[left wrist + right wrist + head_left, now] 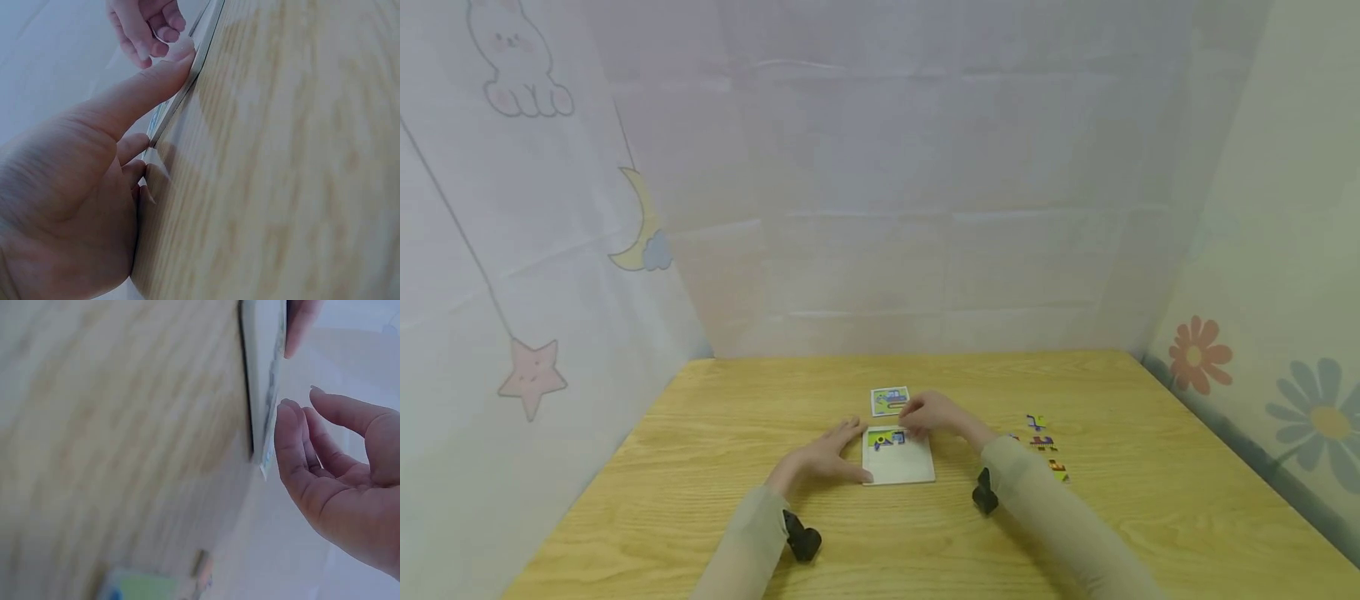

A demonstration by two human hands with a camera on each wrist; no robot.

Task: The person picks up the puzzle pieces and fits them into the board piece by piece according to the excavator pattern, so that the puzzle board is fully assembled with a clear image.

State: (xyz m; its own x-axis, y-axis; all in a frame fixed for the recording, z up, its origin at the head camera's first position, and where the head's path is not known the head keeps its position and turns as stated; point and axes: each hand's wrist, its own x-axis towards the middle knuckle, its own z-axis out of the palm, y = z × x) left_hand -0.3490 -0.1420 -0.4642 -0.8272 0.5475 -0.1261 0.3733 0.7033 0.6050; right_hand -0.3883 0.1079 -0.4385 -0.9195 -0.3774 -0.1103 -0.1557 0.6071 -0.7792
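A square white puzzle tray [901, 463] lies on the table with a few coloured puzzle pieces [882, 439] along its far edge. My left hand [823, 457] rests at the tray's left side, thumb on the near corner and fingers by the far one. In the left wrist view the thumb [147, 87] lies along the tray's rim. Over the tray's far right corner is my right hand [931, 411], fingers bent downward. The right wrist view shows its thumb [347, 411] apart from the fingers, with nothing visible between them.
Just beyond the tray lies a picture card [890, 401] with a white border. Several loose puzzle pieces [1041, 442] are scattered on the wooden table [760, 392] right of the right hand. Printed cloth [940, 208] hangs behind the table and along both sides.
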